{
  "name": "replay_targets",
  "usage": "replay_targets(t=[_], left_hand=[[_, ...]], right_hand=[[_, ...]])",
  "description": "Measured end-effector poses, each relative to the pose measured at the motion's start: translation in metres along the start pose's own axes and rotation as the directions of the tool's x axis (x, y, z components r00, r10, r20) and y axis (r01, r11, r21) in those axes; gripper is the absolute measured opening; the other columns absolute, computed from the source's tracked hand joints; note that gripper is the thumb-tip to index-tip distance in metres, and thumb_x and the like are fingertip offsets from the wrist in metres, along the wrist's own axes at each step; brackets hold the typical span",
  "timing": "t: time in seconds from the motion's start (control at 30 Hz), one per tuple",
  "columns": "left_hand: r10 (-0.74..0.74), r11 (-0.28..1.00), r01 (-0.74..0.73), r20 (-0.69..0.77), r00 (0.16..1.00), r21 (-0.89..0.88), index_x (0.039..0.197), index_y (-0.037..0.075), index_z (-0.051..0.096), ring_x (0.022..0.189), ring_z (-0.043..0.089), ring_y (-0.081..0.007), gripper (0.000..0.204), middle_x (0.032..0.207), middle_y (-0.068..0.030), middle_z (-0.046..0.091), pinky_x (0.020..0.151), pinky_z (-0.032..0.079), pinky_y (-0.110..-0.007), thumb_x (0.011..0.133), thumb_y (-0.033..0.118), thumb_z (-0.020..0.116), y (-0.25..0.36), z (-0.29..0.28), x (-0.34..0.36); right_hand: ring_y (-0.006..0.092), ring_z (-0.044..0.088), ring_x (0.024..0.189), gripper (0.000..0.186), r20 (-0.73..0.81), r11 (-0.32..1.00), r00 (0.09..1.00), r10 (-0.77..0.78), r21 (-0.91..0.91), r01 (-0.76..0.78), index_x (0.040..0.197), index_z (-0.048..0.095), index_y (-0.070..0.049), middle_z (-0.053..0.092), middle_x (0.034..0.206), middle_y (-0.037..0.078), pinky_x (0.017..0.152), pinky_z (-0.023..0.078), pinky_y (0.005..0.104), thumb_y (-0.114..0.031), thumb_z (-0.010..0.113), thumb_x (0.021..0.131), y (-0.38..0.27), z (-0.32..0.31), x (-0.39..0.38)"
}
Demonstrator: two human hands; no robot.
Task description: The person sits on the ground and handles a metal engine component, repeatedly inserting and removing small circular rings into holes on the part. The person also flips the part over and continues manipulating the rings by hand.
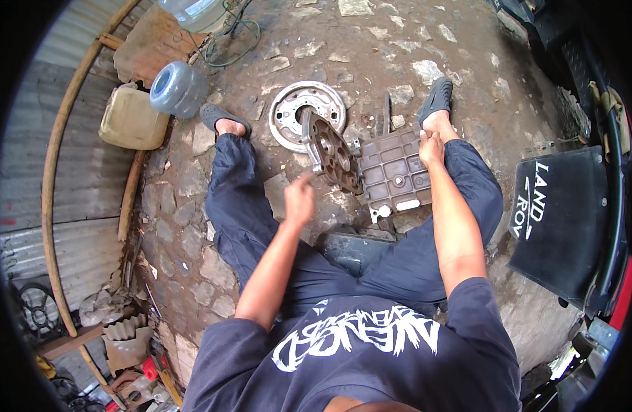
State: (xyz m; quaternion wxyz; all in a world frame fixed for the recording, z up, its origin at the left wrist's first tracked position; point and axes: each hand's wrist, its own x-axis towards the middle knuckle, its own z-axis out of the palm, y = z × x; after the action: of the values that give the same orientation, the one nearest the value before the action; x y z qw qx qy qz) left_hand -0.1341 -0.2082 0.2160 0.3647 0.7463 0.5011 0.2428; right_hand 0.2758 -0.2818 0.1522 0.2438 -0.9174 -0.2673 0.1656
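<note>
I sit on stony ground with my legs apart. Between them lies a grey ribbed metal housing [393, 175] with a round holed flange [334, 152] at its left end. My right hand [431, 147] rests on the housing's right edge, fingers curled over it. Just left of the flange my left hand [299, 199] hovers, blurred, fingers loosely bent and empty. Behind the flange a round metal backing plate [297, 110] lies flat on the ground.
A yellowish jerrycan [132, 120] and a clear water jug [178, 88] stand at the left by corrugated sheet walls. A black mud flap [562, 218] hangs at the right on a vehicle. Scrap parts [127, 343] clutter the lower left.
</note>
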Motion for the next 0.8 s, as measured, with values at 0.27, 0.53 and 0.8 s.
replay_targets(t=[0.27, 0.53, 0.8], left_hand=[[-0.417, 0.593, 0.663, 0.530, 0.739, -0.458, 0.127, -0.002, 0.069, 0.101, 0.071, -0.0221, 0.052, 0.118, -0.0135, 0.073, 0.085, 0.058, -0.040, 0.098, 0.041, 0.069, 0.052, -0.023, 0.184], [-0.333, 0.833, 0.372, 0.164, 0.928, -0.409, 0.118, 0.000, 0.074, 0.089, 0.070, -0.0194, 0.033, 0.106, -0.0111, 0.076, 0.082, 0.055, -0.033, 0.091, 0.019, 0.070, 0.060, -0.005, 0.119], [-0.120, 0.960, 0.052, -0.235, 0.964, -0.276, 0.126, 0.002, 0.069, 0.112, 0.073, -0.0297, 0.028, 0.118, -0.0229, 0.076, 0.098, 0.053, -0.041, 0.106, 0.021, 0.062, 0.080, 0.044, -0.014]], right_hand=[[0.0473, 0.057, 0.127, 0.042, 0.017, 0.999, 1.000, -0.015, 0.041, 0.015, 0.124, 0.053, 0.004, 0.065, 0.128, 0.031, 0.108, 0.043, 0.0543, -0.034, 0.059, 0.107, -0.013, 0.007, -0.007], [0.0505, 0.057, 0.126, 0.053, 0.036, 0.997, 0.997, -0.063, -0.048, 0.065, 0.129, 0.051, 0.008, 0.064, 0.128, 0.035, 0.109, 0.042, 0.0555, -0.040, 0.054, 0.108, -0.003, 0.008, -0.003], [0.0480, 0.060, 0.125, 0.050, 0.035, 1.000, 0.999, -0.011, 0.023, 0.010, 0.124, 0.054, 0.005, 0.067, 0.126, 0.032, 0.108, 0.045, 0.0540, -0.043, 0.054, 0.108, -0.011, 0.002, -0.004]])
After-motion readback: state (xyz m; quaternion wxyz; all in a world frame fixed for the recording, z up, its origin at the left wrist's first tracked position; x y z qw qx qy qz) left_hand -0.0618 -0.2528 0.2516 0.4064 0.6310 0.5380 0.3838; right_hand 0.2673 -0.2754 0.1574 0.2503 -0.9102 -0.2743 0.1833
